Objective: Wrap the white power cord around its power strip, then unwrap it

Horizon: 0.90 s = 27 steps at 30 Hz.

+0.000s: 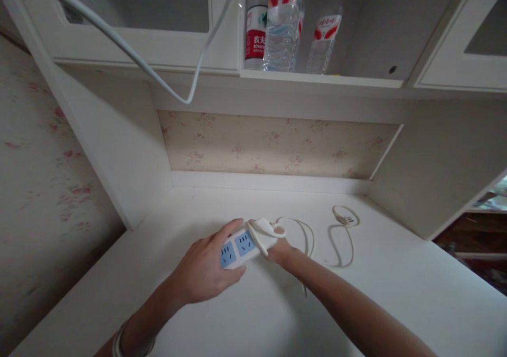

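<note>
A white power strip (241, 244) with blue socket faces is held above the white desk. My left hand (208, 264) wraps round its left end, thumb and fingers on opposite edges. At the strip's right end is my right hand (277, 249), partly hidden behind the strip and the cord; its fingers are closed there. Several turns of off-white cord (259, 238) go round that end of the strip. More of the cord trails to the right over the desk and ends in a plug (348, 219) lying near the back right.
The white desk (190, 325) sits under a cabinet whose open shelf holds several water bottles (282, 29). A white cable (134, 56) hangs in front of the cabinet at upper left. Side panels (119, 135) close in the desk's back, and floral wallpaper covers the wall.
</note>
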{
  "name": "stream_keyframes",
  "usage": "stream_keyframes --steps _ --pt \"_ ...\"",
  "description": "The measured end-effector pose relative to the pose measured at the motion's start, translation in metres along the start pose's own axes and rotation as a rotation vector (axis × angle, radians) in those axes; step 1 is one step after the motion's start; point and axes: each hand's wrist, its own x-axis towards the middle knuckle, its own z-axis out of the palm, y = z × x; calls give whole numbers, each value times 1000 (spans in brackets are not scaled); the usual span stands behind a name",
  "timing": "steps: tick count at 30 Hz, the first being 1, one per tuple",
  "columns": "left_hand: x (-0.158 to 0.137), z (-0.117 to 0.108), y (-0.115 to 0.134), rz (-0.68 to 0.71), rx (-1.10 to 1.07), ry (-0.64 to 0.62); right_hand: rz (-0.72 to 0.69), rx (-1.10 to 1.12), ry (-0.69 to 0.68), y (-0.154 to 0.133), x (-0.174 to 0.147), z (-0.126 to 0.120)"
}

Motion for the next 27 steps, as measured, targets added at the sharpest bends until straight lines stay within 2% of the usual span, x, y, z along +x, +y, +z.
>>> stream_keyframes --steps 5,8,11,13,17,19,22,25,27 --pt "19 -2 -22 -94 -23 226 54 63 -239 -4 -26 -9" --pt "28 -8 -40 -224 -9 329 90 261 -403 4 -44 -18" --pt "34 -15 -56 -331 58 383 133 438 -432 10 -59 -28" --pt "37 -18 -65 -395 166 376 113 382 -323 9 -69 -33" --pt "38 -9 -75 -423 398 236 -44 -52 -50 0 -81 -42" --pt "38 4 -75 -350 471 160 -184 -224 91 -5 -80 -50" --pt "36 27 -69 -200 515 31 -352 -310 315 -7 -69 -68" --pt "29 48 -54 -44 485 -119 -388 -322 514 -5 -49 -84" --pt "20 57 -39 67 446 -188 -379 -319 598 -2 -35 -91"
